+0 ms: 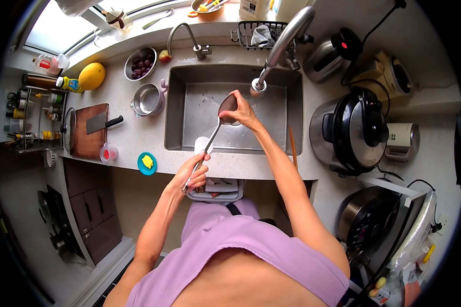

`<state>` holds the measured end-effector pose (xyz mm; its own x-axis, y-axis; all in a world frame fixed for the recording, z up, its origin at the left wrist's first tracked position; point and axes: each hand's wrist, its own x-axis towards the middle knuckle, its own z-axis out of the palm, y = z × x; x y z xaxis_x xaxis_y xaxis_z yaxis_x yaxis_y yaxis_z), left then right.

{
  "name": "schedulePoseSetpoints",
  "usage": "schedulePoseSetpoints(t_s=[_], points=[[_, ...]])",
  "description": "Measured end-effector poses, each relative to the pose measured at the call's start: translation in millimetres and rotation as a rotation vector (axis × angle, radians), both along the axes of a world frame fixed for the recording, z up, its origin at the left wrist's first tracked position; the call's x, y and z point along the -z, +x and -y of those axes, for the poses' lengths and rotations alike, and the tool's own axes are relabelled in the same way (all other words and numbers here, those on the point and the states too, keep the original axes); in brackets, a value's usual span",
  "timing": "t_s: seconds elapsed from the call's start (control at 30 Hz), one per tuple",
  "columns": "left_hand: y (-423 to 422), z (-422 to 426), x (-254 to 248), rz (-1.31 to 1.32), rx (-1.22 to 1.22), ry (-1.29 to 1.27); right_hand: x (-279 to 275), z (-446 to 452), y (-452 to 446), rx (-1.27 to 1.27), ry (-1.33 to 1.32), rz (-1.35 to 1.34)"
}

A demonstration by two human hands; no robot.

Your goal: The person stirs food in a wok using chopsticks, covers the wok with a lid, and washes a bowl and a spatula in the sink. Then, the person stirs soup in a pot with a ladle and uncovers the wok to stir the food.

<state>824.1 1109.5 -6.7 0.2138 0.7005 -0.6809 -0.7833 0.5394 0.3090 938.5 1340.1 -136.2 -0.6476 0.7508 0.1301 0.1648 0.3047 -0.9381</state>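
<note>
A metal ladle (213, 134) slants over the front left part of the steel sink (279, 110). Wrapped round its handle is my left hand (192, 171), just in front of the counter edge. My right hand (245, 113) grips the ladle's bowl from the right, its thumb and fingers at the rim. Part of the bowl is hidden by those fingers. Beneath the handle, a small white oval item (202, 144) lies at the sink's front rim. The tap (258, 84) hangs behind my right hand, and whether water runs from it is unclear.
Left of the sink stand a metal pot (148, 99) and a bowl of dark round fruit (141, 64). A knife (103, 122) lies on a wooden board (88, 140). A teal dish (147, 171) sits near the counter edge. On the right are a pressure cooker (349, 132) and a kettle (330, 57).
</note>
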Motion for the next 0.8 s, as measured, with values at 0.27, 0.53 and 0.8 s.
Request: schedulePoseSetpoints(t_s=[0.27, 0.53, 0.8], points=[[2.1, 0.9, 7.5, 0.430, -0.158, 0.016, 13.1, -1.2, -5.6, 0.116, 0.084, -0.212], [14.3, -2.8, 14.4, 0.474, -0.203, 0.023, 40.2, 9.9, -2.8, 0.297, -0.051, -0.133], [19.0, -4.3, 15.2, 0.473, -0.197, 0.021, 55.6, 10.6, 12.1, 0.383, -0.259, -0.067]])
